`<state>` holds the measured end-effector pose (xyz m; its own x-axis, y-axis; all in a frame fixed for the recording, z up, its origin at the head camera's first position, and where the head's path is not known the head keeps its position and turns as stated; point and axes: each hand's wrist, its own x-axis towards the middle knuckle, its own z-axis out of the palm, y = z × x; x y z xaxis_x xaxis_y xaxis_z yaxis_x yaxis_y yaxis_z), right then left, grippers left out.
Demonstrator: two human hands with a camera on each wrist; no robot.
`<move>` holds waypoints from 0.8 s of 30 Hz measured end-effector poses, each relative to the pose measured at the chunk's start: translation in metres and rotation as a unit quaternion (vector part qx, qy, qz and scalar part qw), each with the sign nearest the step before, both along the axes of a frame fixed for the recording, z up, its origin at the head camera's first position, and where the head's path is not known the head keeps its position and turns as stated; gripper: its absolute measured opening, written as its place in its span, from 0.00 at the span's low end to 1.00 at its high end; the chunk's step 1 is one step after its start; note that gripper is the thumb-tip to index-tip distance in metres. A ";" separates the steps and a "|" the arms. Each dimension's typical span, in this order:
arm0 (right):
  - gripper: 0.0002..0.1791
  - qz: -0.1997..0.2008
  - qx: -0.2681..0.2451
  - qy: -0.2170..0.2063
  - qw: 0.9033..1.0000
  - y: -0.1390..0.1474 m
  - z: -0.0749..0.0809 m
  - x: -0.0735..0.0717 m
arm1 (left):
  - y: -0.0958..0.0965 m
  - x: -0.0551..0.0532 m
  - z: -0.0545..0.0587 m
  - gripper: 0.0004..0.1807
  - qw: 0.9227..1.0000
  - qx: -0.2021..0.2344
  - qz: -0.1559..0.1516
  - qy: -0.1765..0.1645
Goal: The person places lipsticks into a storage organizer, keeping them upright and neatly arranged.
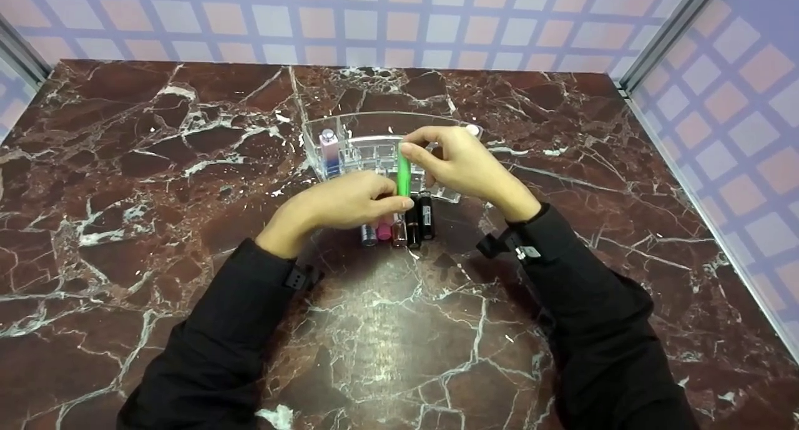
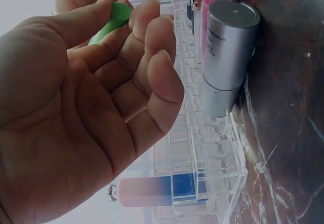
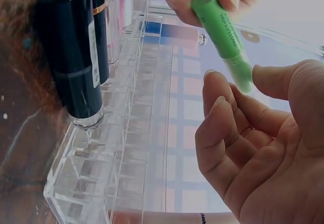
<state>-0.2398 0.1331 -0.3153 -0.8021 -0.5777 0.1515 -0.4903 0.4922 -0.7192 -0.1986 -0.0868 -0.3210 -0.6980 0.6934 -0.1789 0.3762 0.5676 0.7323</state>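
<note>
Above the front of the clear organizer (image 1: pixel 368 141), both hands hold a green lip balm tube (image 3: pixel 223 29) upright. My left hand (image 1: pixel 349 199) pinches its lower end between thumb and index finger. At the paler upper end, my right hand (image 1: pixel 455 158) pinches with thumb and fingertips. The left wrist view shows the tube's round green end (image 2: pixel 120 12) by the left thumb, with the other fingers bent loosely. Below the hands a row of lipsticks stands in front slots: a silver tube (image 2: pixel 230 46), a pink one (image 1: pixel 384 231) and black ones (image 3: pixel 71 57) among them.
A pink-and-blue tube (image 1: pixel 329 148) stands in the organizer's left end. A white-topped item (image 1: pixel 473 130) shows at the right end, mostly behind my right hand. The organizer stands on a dark red marbled table (image 1: pixel 387 330), with checked panels (image 1: pixel 374 24) behind and at the sides.
</note>
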 end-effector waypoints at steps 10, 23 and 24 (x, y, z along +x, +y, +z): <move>0.19 0.002 0.011 -0.006 1.000 -0.001 -0.001 0.001 | 0.001 -0.001 -0.004 0.19 1.000 -0.005 -0.005 0.001; 0.17 0.003 0.003 -0.017 1.000 -0.001 0.001 0.003 | 0.001 -0.002 -0.004 0.20 1.000 -0.016 -0.007 0.006; 0.17 0.004 0.002 -0.018 1.000 -0.001 0.001 0.003 | 0.001 -0.001 -0.003 0.20 1.000 -0.016 -0.009 0.006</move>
<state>-0.2365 0.1317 -0.3140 -0.8028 -0.5838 0.1213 -0.4682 0.4912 -0.7345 -0.1999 -0.0859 -0.3243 -0.6874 0.7004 -0.1922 0.3955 0.5830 0.7097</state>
